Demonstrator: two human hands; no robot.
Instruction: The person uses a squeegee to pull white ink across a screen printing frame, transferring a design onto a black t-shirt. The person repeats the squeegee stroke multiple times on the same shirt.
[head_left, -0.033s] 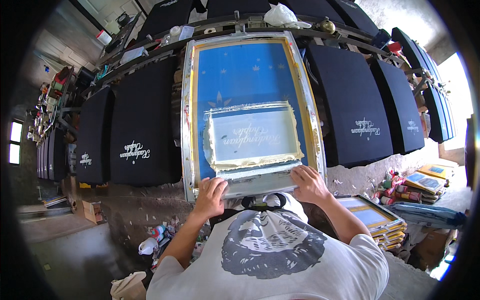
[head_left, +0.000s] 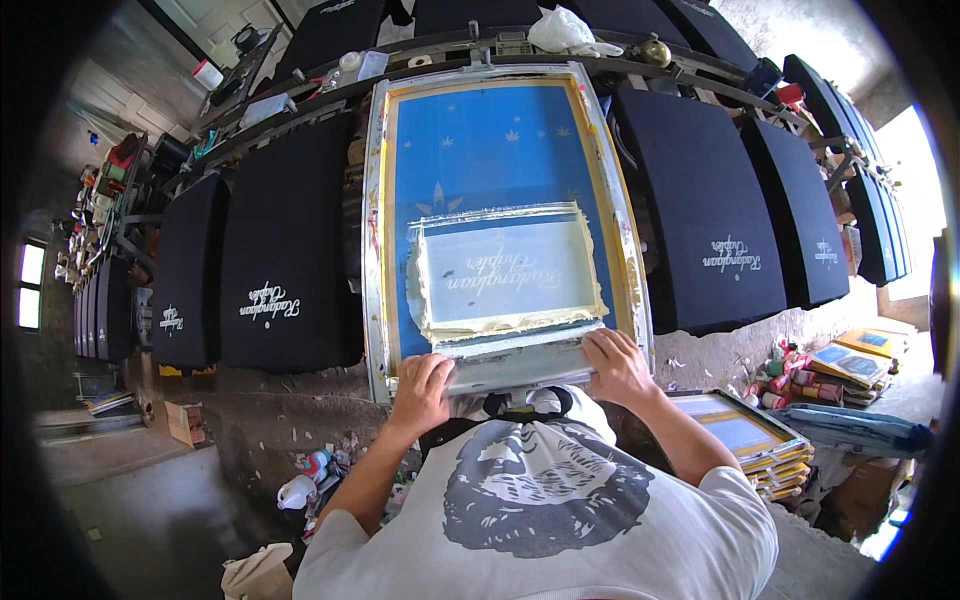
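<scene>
The left hand (head_left: 422,390) and right hand (head_left: 616,368) curl in a closed grip on a grey squeegee (head_left: 520,366) across the silkscreen frame's (head_left: 376,200) near end; black fabric-covered platens (head_left: 290,210) flank it above littered floor (head_left: 265,420).

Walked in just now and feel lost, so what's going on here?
A person has the left hand and right hand at the near end of a screen-printing frame, fingers curled; exactly what they grip is hard to tell. Pale script shows in the whitish-bordered window in the frame's blue mesh. Black fabric-covered boards stand on both sides, and the nearest ones bear similar white script.
</scene>
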